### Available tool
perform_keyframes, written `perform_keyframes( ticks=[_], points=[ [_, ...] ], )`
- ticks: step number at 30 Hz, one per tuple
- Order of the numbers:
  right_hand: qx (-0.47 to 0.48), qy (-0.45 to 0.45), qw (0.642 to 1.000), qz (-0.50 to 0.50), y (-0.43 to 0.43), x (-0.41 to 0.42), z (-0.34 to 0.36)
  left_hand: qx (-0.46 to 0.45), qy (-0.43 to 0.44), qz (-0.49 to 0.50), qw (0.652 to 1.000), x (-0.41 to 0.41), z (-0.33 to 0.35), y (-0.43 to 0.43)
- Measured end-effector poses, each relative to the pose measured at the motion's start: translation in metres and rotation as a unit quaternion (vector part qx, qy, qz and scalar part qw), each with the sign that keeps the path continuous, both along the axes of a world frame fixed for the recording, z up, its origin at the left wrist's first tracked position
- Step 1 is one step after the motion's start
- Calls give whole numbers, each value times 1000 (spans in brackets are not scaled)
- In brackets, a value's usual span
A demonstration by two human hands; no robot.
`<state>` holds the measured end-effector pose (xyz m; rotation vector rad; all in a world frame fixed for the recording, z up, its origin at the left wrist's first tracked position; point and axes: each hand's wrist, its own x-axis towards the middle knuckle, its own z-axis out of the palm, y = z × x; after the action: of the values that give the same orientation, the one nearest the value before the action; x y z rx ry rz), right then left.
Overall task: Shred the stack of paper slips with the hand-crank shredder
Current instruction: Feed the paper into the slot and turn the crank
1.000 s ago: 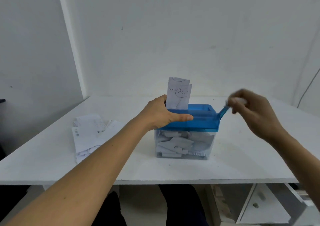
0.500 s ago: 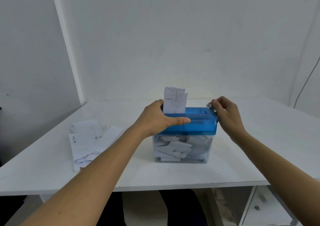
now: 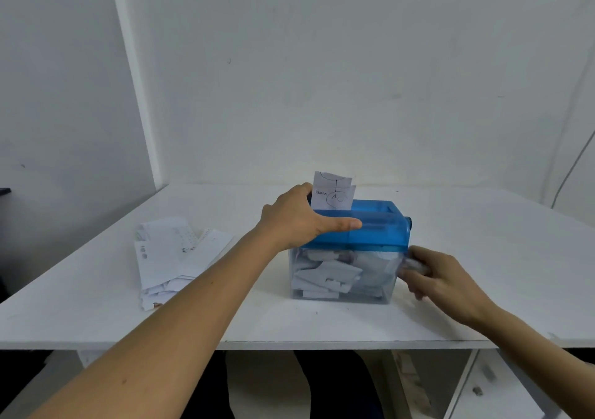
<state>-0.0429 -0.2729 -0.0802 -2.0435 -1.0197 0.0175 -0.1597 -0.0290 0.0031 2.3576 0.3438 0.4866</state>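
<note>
Cranking has carried the right hand (image 3: 442,277) from up beside the blue lid, a second ago, down to the side of the clear bin (image 3: 341,275). Its fingers are curled and pinch the pale crank knob (image 3: 413,263). The left hand (image 3: 297,222) still clamps the shredder (image 3: 378,228), thumb stretched along the front and fingers over the top; their tips are hidden. The slip (image 3: 333,191) standing in the slot shows less than before, so it looks to be feeding through. The stack of slips (image 3: 172,254) waits on the table (image 3: 483,257), well left of the shredder, so much of the job remains.
</note>
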Motion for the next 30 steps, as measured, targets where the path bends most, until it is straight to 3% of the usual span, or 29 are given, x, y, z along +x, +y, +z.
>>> perform_keyframes(
  ticks=[5, 10, 16, 18, 23, 30],
  points=[
    [-45, -24, 996, 74, -23, -14, 37, -17, 5, 2, 1000, -1, 1, -1],
    [13, -15, 991, 131, -22, -1, 89, -37, 2, -10, 999, -1, 1, -1],
    [153, -54, 987, 15, 16, 23, 103, -44, 8, -23, 999, -5, 5, -1],
    [202, -20, 979, -14, 30, 35, 97, -38, 4, -24, 999, -4, 5, -1],
    [294, 192, 935, -45, 64, 47, 69, -33, 0, -21, 999, -5, 6, -1],
    [225, 243, 935, -125, 67, 36, 22, -12, -20, -11, 1000, -1, -1, 3]
  ],
)
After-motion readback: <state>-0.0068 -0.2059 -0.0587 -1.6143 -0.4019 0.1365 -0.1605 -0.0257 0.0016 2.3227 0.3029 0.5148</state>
